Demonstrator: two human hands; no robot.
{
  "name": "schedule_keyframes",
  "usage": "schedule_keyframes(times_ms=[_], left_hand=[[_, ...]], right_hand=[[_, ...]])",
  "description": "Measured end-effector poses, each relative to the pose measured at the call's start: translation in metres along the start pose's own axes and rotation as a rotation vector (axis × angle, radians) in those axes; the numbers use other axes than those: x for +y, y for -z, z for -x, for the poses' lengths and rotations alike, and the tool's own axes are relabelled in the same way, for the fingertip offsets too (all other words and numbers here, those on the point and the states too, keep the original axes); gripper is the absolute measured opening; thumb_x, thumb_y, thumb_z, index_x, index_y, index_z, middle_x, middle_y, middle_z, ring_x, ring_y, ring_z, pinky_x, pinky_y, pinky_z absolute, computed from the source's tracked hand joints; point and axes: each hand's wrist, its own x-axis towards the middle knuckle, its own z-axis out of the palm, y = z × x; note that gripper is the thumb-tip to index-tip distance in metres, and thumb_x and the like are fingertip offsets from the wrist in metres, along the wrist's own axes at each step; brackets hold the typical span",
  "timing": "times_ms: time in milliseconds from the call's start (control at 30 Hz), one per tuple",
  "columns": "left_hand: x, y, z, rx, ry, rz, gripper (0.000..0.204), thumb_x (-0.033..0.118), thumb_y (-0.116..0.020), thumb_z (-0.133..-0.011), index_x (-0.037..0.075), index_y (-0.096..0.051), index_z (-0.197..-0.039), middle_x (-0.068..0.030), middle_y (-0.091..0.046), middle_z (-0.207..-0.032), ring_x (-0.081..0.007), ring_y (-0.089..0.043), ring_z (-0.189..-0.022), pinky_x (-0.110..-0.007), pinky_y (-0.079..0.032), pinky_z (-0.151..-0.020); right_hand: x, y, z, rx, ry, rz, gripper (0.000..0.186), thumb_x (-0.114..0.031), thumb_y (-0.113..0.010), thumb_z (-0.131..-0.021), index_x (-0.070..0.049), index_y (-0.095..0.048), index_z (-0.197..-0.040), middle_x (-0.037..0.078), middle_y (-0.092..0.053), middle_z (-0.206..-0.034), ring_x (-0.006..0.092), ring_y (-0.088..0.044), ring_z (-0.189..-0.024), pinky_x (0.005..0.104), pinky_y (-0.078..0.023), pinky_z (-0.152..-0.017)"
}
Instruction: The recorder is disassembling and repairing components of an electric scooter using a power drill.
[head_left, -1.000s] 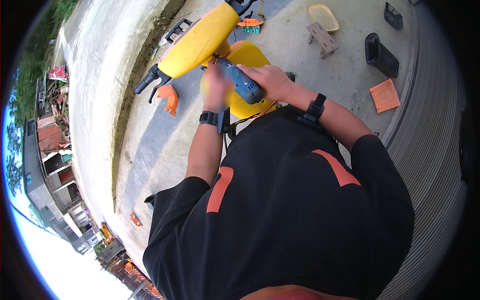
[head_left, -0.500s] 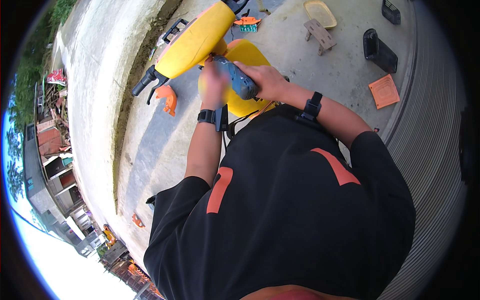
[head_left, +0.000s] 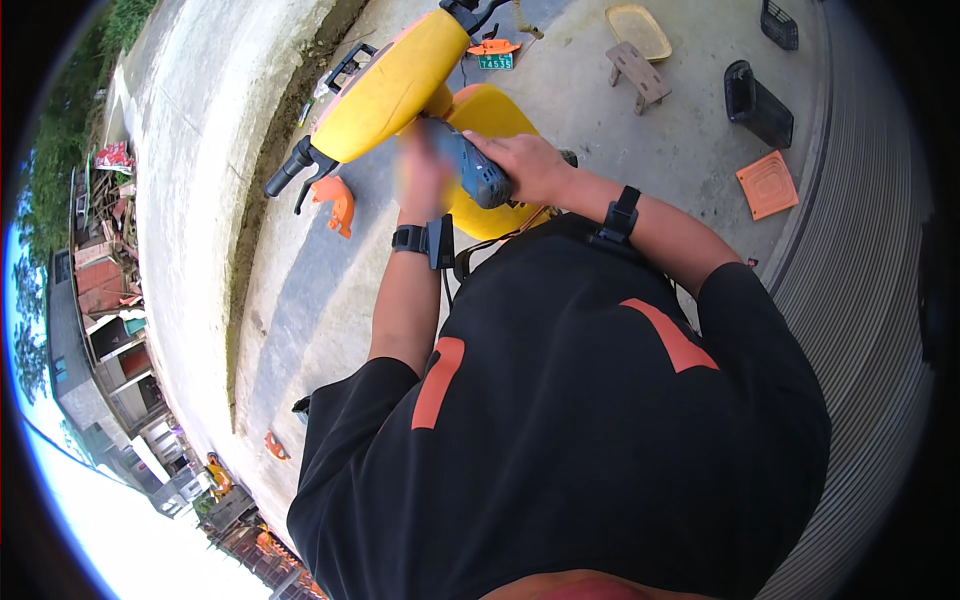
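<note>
One wide gray floor (head_left: 660, 150) lies under the things here; twelve o'clock is straight up from the middle of the view. The biggest thing on it is a yellow scooter (head_left: 400, 85), up between eleven and twelve o'clock. Next comes a long black bin (head_left: 768, 118) at two o'clock. A little wooden stool (head_left: 640, 75) is at one o'clock. A flat orange square piece (head_left: 768, 185) is also near two o'clock, just below the bin. A curved orange part (head_left: 340, 205) lies at ten o'clock, apart from both hands.

The blue drill (head_left: 485, 180) is at twelve o'clock, right by the scooter, with its nose pointing toward eleven. Its tip is hidden, so I can't say if it touches anything. The right grip (head_left: 535, 165) is wrapped on the drill from the three o'clock side; some finger ends are hidden. The left grip (head_left: 425, 175) is on the nine o'clock side, by the drill's front. It is blurry, so I can't tell if it is spread or pinching something.

I think the step now is using the drill to turn something small in the scooter. The next move likely calls for a steady, straight drill, a soft push, and left fingers away from the tip.
</note>
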Motion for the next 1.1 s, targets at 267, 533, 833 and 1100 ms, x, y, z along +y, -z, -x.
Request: schedule_keyframes(times_ms=[267, 533, 833, 1100], left_hand=[[-0.005, -0.016, 0.011, 0.061, 0.027, 0.002, 0.029, 0.029, -0.059, -0.093, 0.002, -0.059, -0.102, -0.0125, -0.066, -0.087, -0.0267, -0.064, -0.078, -0.041, -0.056, -0.075], [-0.004, -0.017, 0.015, 0.003, 0.005, -0.032, 0.033, 0.031, -0.055, -0.096, 0.002, -0.057, -0.112, -0.0118, -0.066, -0.096, -0.0254, -0.062, -0.083, -0.041, -0.054, -0.077], [-0.015, -0.033, 0.026, 0.085, -0.132, -0.017, 0.031, 0.024, -0.056, -0.095, 0.001, -0.055, -0.115, -0.0133, -0.066, -0.099, -0.0258, -0.064, -0.087, -0.042, -0.055, -0.08], [-0.021, -0.056, 0.045, 0.06, -0.058, 0.003, 0.032, 0.03, -0.048, -0.099, 0.004, -0.054, -0.117, -0.0114, -0.064, -0.096, -0.0233, -0.062, -0.08, -0.039, -0.055, -0.074]], right_hand=[[-0.006, 0.005, -0.001, 0.014, -0.005, -0.024, 0.076, -0.01, -0.069, -0.07, -0.004, -0.039, -0.139, 0.016, -0.065, -0.099, 0.0353, -0.064, -0.082, 0.0437, -0.051, -0.07], [-0.007, 0.007, -0.007, -0.041, -0.006, 0.026, 0.078, -0.016, -0.072, -0.069, -0.004, -0.038, -0.139, 0.016, -0.064, -0.098, 0.0364, -0.063, -0.079, 0.0453, -0.05, -0.069], [-0.02, 0.014, -0.012, -0.103, -0.066, -0.009, 0.075, -0.012, -0.069, -0.072, -0.004, -0.037, -0.139, 0.019, -0.064, -0.104, 0.0381, -0.063, -0.087, 0.0443, -0.051, -0.075], [-0.026, 0.016, -0.015, -0.09, -0.045, 0.006, 0.076, -0.012, -0.069, -0.072, -0.003, -0.036, -0.14, 0.019, -0.063, -0.104, 0.0384, -0.063, -0.088, 0.0447, -0.051, -0.074]])
